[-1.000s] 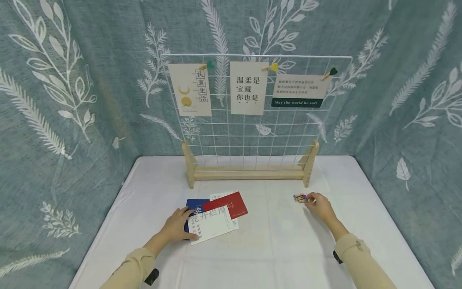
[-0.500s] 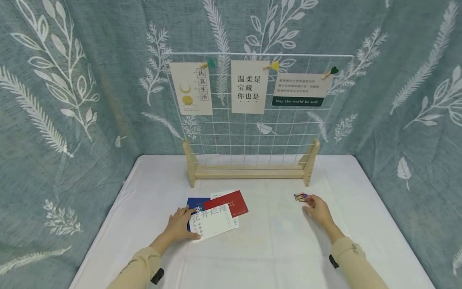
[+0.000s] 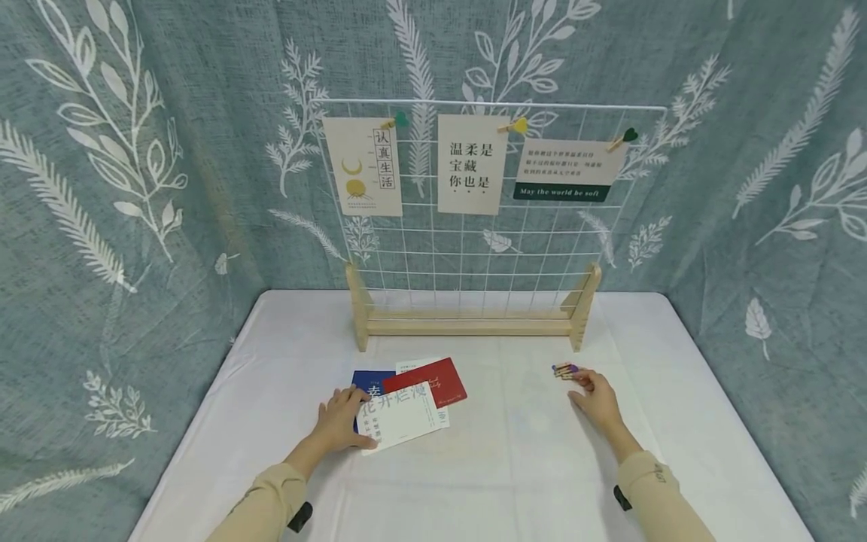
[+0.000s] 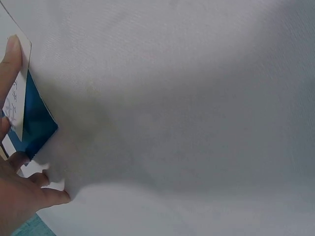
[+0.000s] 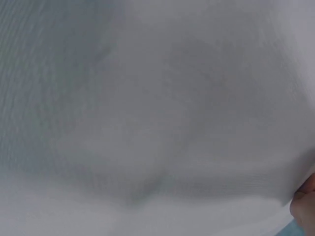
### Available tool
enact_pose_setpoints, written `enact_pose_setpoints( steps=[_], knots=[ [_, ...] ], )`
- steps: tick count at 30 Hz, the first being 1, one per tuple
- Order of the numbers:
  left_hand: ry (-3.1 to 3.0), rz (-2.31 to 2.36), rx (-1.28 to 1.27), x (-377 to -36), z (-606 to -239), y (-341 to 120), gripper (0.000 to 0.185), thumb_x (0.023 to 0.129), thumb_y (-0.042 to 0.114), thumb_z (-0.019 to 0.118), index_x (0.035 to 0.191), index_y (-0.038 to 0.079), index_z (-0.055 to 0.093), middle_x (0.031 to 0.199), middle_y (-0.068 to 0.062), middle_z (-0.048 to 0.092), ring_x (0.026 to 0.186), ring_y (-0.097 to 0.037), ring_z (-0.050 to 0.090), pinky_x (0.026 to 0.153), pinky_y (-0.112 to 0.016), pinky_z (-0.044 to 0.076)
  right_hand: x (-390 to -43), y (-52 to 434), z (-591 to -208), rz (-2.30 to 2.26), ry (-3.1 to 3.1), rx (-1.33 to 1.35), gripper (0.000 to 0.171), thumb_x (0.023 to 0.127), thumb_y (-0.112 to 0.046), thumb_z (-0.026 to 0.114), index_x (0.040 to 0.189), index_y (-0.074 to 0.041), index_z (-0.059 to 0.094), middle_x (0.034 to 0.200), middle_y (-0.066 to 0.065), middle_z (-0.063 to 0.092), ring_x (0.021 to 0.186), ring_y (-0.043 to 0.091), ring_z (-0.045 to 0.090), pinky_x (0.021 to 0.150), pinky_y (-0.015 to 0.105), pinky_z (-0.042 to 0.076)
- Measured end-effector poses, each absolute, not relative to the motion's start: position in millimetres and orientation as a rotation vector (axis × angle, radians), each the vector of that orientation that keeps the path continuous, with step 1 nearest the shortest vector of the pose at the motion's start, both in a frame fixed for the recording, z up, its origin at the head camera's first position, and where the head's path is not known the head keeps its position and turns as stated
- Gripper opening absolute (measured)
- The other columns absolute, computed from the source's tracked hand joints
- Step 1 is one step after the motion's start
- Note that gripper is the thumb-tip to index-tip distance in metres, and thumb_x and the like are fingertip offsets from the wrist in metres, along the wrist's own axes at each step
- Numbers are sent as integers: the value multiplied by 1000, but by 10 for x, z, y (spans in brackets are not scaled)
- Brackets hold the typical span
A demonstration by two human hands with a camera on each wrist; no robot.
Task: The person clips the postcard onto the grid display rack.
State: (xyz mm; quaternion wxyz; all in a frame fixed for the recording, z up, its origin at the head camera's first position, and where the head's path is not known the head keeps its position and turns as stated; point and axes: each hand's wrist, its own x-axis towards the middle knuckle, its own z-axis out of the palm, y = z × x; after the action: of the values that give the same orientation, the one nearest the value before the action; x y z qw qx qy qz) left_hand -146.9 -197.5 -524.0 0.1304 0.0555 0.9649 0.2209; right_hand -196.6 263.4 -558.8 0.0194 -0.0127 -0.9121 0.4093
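Observation:
In the head view my left hand [image 3: 340, 421] holds a white postcard [image 3: 403, 423] at its left end, thumb near the lower corner and fingers at the upper one. That postcard lies on top of a blue card [image 3: 369, 379], a red card [image 3: 440, 380] and another white card [image 3: 415, 365]. The left wrist view shows the thumb [image 4: 11, 61] on the postcard, with the blue card [image 4: 37, 120] beneath. On the right, my right hand [image 3: 599, 403] reaches a small pile of wooden clips [image 3: 564, 371] with purple parts. Its fingertips are right at the pile, the thumb lower and apart.
Behind the cards stands a white wire grid [image 3: 460, 263] on a wooden base [image 3: 467, 327]. Three cards hang there from heart-topped clips: a moon card [image 3: 352, 165], a text card [image 3: 470, 192] and a green-banded card [image 3: 562, 192]. A patterned curtain [image 3: 203, 188] surrounds the white table [image 3: 488, 474].
My right thumb has moved down, away from the clips, while the fingertips stay beside them. The left hand and the cards have hardly moved; the view has shifted slightly.

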Motion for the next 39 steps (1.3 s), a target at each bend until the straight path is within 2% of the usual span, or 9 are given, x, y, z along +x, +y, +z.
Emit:
enact_pose_setpoints(
  steps=[7,22,31,35,39],
  knots=[
    [2805,643,133,-1479,-5236,-1938,76,61,28,88,120,3,48,140,-34,36,130,-60,25,99,-77,19,-1971,2680,-5610,1360,-2790,-91,29,81,6,65,107,12,56,100,24,57,90,26,51,76,20,42],
    [2795,679,114,-1428,-5250,-1918,81,62,27,88,126,2,45,142,-35,32,131,-60,22,100,-77,16,-1947,2698,-5628,1380,-2802,-101,26,83,4,64,106,12,56,102,26,57,91,29,53,77,22,43],
    [2789,756,68,-1421,-5203,-1916,80,60,21,89,123,2,44,143,-35,31,131,-60,23,96,-81,16,-1980,2670,-5585,1393,-2752,-65,22,82,6,65,102,12,57,95,25,59,82,17,51,71,16,42],
    [2816,750,67,-1419,-5198,-1907,78,61,20,89,123,4,45,143,-34,30,131,-56,27,94,-82,17,-1988,2670,-5563,1435,-2726,-94,21,82,6,64,101,12,56,90,23,60,75,6,48,68,13,42],
    [2870,718,99,-1378,-5199,-1877,80,62,21,88,127,2,46,138,-32,39,126,-54,36,96,-76,26,-1999,2684,-5551,1467,-2697,-101,21,83,6,63,101,13,54,83,15,58,69,-5,44,64,9,40]
  ],
)
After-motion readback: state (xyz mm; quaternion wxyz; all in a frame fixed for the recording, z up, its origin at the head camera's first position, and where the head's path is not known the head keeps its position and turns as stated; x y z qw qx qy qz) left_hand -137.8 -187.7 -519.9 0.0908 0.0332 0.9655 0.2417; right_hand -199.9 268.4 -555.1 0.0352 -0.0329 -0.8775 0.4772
